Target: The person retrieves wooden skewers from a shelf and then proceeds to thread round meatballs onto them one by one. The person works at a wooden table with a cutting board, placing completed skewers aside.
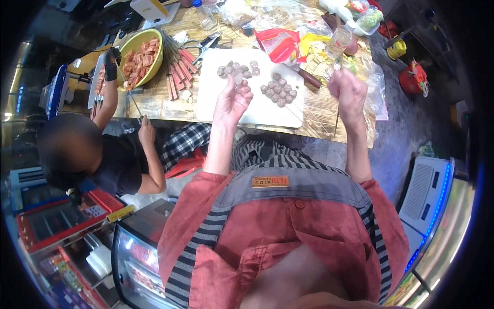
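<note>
My left hand [234,103] is raised over the near edge of a white cutting board [211,110], fingers curled inward and thumb up; whatever they hold is hidden. Just beyond it lies a cluster of greyish-brown meatballs [234,69]. A second, tighter group of meatballs [278,92] rests on the board's right half. To the right of the board, my right hand [350,92] is closed around a thin wooden skewer [336,123], whose lower end hangs below the fist. A knife with a brown handle [310,78] lies at the board's right edge.
At left, a co-worker [123,159] threads meat on a skewer beside a yellow bowl [157,67] of meat chunks. Loaded meat skewers [180,74] and scissors [201,47] lie between us. A red bag [279,45] and clear bottle [339,40] stand toward the back.
</note>
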A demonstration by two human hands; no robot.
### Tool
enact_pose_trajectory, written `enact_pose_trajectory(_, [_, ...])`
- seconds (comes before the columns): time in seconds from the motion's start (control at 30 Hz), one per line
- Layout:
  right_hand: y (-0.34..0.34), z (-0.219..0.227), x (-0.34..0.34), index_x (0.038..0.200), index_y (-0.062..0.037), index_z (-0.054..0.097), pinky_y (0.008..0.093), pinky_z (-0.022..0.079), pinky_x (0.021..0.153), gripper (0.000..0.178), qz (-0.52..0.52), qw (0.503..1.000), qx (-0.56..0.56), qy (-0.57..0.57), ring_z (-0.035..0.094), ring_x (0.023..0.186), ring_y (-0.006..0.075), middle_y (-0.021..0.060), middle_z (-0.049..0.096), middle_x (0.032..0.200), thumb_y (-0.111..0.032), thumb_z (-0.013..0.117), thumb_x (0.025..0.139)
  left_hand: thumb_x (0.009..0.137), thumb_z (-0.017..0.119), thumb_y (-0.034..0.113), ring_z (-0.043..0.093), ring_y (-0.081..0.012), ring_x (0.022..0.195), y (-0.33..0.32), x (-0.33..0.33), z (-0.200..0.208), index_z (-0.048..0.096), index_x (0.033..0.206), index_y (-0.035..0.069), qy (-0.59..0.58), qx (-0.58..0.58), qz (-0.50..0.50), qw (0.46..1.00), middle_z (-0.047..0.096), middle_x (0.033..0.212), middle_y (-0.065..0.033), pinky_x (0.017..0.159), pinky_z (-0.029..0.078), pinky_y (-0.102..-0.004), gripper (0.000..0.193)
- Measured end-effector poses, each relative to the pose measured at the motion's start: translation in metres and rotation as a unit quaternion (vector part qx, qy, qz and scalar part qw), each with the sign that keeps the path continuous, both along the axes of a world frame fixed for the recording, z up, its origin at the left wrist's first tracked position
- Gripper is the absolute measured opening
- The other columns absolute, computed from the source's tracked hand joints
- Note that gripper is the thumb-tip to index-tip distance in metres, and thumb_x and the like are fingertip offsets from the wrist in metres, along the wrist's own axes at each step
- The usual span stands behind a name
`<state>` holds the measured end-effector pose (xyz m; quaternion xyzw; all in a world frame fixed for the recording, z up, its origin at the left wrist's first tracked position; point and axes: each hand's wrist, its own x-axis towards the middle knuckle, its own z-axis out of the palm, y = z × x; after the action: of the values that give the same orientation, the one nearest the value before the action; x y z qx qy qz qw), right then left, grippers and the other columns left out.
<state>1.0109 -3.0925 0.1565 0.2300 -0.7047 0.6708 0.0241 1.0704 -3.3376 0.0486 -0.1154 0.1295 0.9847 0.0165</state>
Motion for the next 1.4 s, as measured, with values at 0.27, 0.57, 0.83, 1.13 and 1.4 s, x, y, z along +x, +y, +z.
enact_pose_trajectory(0.27, [-0.018,0.02,0.028,0.081,0.0035,0.054,0.0217,0.04,0.045,0.024,0.103,0.988,-0.114,-0.024,0.05,0.05,0.011,0.0056,0.052,0.058,-0.017,0.043,0.088,0.076,0.06,0.021,0.05,-0.0124,0.065,0.032,-0.001,0.023,0.051,0.097,0.005,0.021,-0.05,0.009,0.998,0.055,0.082,-0.0069,0.058,0.043,-0.0233,0.027])
enact_pose_trajectory(0.57, [-0.011,0.015,0.049,0.078,0.0052,0.052,0.0244,0.045,0.055,0.032,0.142,0.989,-0.015,-0.035,0.057,0.057,0.0141,0.0088,0.057,0.063,-0.022,0.039,0.089,0.076,0.06,0.026,0.055,-0.0128,0.067,0.035,0.004,0.046,0.047,0.106,-0.002,0.04,-0.16,0.028,0.986,0.056,0.084,-0.0065,0.059,0.047,-0.0216,0.042])
enact_pose_trajectory(0.83, [-0.007,0.015,0.055,0.081,0.0052,0.049,0.0273,0.046,0.058,0.031,0.161,0.984,-0.005,-0.078,0.056,0.059,0.0177,0.0128,0.056,0.067,-0.022,0.038,0.089,0.077,0.059,0.024,0.054,-0.0127,0.063,0.035,0.007,0.051,0.052,0.101,-0.001,0.032,-0.181,0.049,0.982,0.057,0.082,-0.0075,0.058,0.046,-0.0226,0.035])
enact_pose_trajectory(1.13, [-0.004,0.022,0.056,0.081,0.0048,0.049,0.0265,0.046,0.058,0.031,0.176,0.98,0.032,-0.083,0.056,0.059,0.0177,0.0122,0.056,0.067,-0.022,0.037,0.089,0.078,0.058,0.024,0.05,-0.009,0.061,0.033,0.011,0.06,0.056,0.096,-0.001,0.075,-0.265,0.05,0.96,0.058,0.08,-0.0052,0.056,0.042,-0.0226,0.031])
enact_pose_trajectory(1.4, [-0.005,0.019,0.059,0.081,0.0041,0.048,0.0274,0.046,0.059,0.03,0.182,0.98,0.009,-0.081,0.057,0.059,0.0181,0.0124,0.055,0.067,-0.022,0.036,0.09,0.076,0.06,0.023,0.05,-0.0094,0.058,0.029,0.017,0.065,0.057,0.094,-0.001,0.099,-0.27,0.028,0.957,0.058,0.077,-0.0052,0.054,0.041,-0.0212,0.03])
